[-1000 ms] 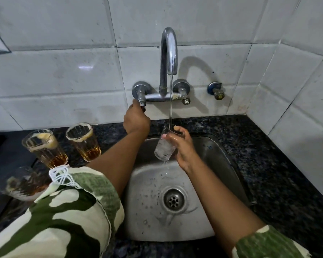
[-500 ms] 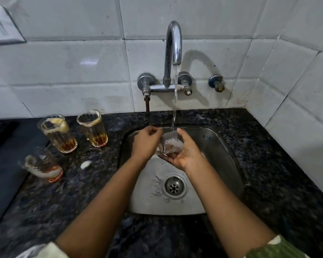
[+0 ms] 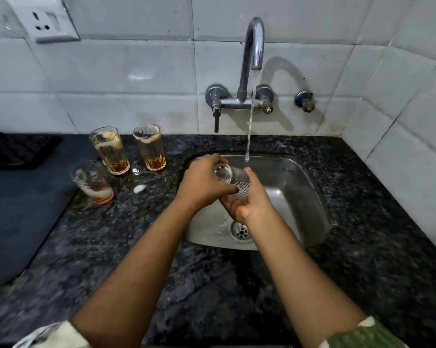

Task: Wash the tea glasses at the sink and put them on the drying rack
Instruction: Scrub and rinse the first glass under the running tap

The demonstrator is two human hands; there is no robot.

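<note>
A clear ribbed tea glass (image 3: 233,180) lies on its side over the steel sink (image 3: 297,187), just under the running stream from the tap (image 3: 253,46). My right hand (image 3: 249,199) cups it from below. My left hand (image 3: 204,183) grips its rim end, fingers at the mouth. Three used tea glasses stand on the counter to the left: one (image 3: 111,149) and another (image 3: 150,148) hold brown tea dregs, and a third (image 3: 92,182) nearer me is foamy.
A dark granite counter (image 3: 362,247) surrounds the sink. A dark mat (image 3: 18,209) lies at the left, with a black rack-like object (image 3: 16,150) behind it. A wall socket (image 3: 44,20) sits at top left, and a small white blob (image 3: 139,188) lies near the glasses.
My left hand left the tap handle and came down onto the glass held by my right hand. The water stream grew stronger. The glass tipped onto its side.
</note>
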